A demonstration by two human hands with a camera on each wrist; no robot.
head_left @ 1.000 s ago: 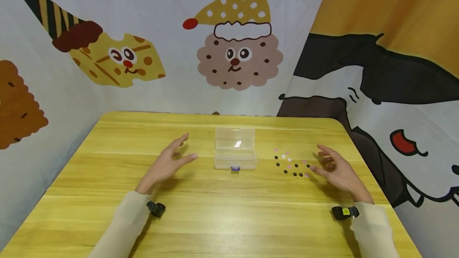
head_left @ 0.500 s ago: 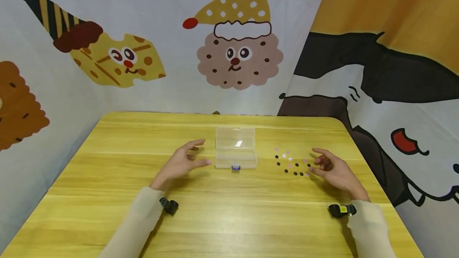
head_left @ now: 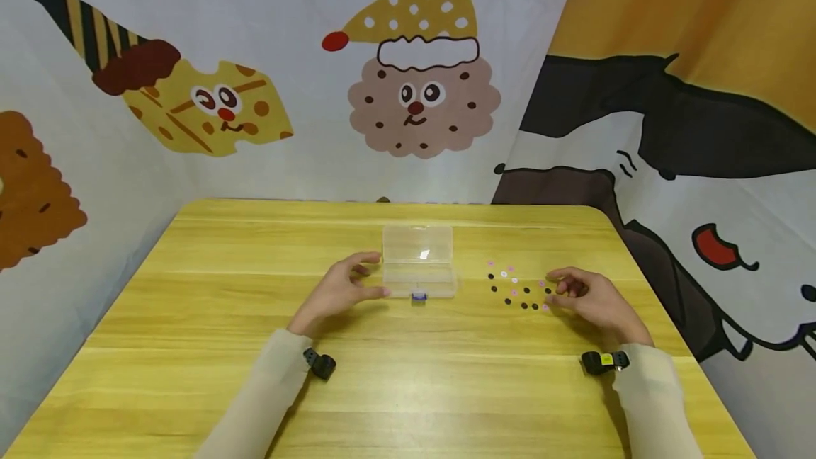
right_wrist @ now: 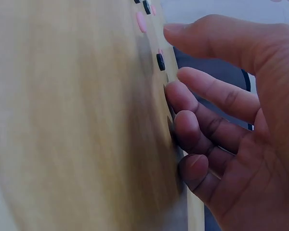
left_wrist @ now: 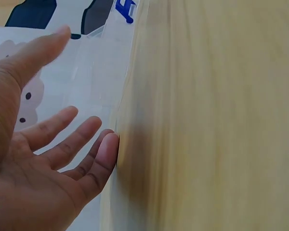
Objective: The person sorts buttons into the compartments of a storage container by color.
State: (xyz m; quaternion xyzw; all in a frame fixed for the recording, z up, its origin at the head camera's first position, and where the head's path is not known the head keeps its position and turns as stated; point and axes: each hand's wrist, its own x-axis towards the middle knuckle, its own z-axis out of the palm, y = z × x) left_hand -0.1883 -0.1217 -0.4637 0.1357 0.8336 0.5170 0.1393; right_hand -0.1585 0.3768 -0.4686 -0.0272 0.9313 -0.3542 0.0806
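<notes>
A clear plastic box (head_left: 398, 290) stands in the middle of the table, its lid (head_left: 404, 243) raised at the back and a blue clasp (head_left: 418, 297) on its front. My left hand (head_left: 338, 290) is at the box's left side, thumb near the front corner and fingers spread apart, holding nothing. Right of the box lie several small round buttons, among them a black button (head_left: 491, 276), a pink button (right_wrist: 141, 21) and a white button (head_left: 515, 280). At their right edge is my right hand (head_left: 593, 301), its fingers loosely bent and thumb apart, close to a black button (right_wrist: 161, 62).
The yellow wood-grain table (head_left: 408, 388) reaches back to a cloth backdrop (head_left: 255, 176) with cartoon prints. A black strapped camera sits on the left wrist (head_left: 321, 365) and another on the right wrist (head_left: 599, 362).
My left hand has moved right and reached the box's left side. My right hand has shifted slightly left, closer to the buttons. Box and buttons have stayed in place.
</notes>
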